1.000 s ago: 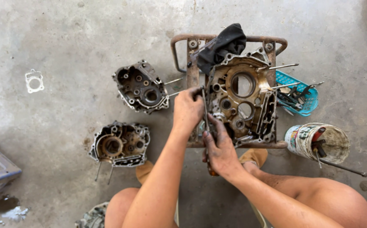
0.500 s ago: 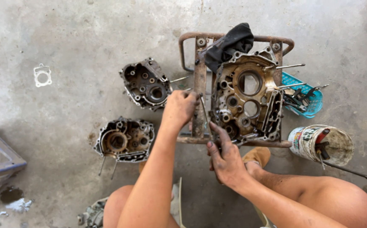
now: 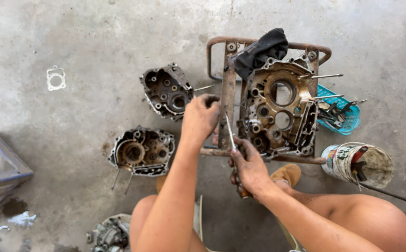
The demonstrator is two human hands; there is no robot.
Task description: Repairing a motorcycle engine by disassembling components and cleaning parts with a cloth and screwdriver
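An oily engine crankcase half [image 3: 280, 109] lies on a rusty metal stand [image 3: 227, 88], with a black rag [image 3: 261, 49] draped over its far end. My left hand [image 3: 199, 117] is closed around the stand's left upright bar. My right hand [image 3: 249, 168] grips a screwdriver [image 3: 231, 137] by its handle, the shaft pointing up along the crankcase's left edge.
Two more crankcase pieces lie on the concrete floor: one [image 3: 167, 90] left of the stand, another [image 3: 141, 150] nearer me. A blue basket [image 3: 348, 122] of tools and a dirty bucket [image 3: 358, 163] sit at right. A white gasket [image 3: 56, 77] lies far left; a metal frame [image 3: 0, 163] at the left edge.
My left hand has slid from the crankcase's edge down onto the stand's left bar. My right hand with the screwdriver has drawn back a little toward me.
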